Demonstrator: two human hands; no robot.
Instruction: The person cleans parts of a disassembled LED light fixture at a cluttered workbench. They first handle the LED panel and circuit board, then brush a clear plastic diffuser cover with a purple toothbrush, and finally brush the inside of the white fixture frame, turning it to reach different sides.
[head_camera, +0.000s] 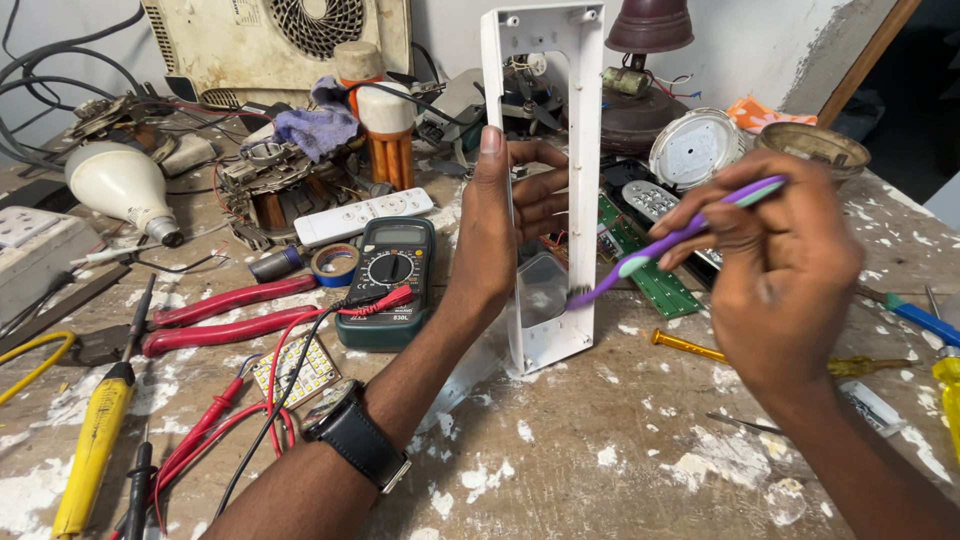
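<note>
A tall white plastic housing stands upright on the paint-spattered workbench, its open side toward me. My left hand, with a black wristwatch on the wrist, grips the housing's left edge about halfway up. A purple toothbrush is held in my right hand. Its bristle end touches the inside of the housing near the bottom.
A dark green multimeter with red and black leads lies left of my arm. Red-handled pliers, a yellow screwdriver, a white remote, a bulb, a green circuit board and a small LED panel crowd the bench.
</note>
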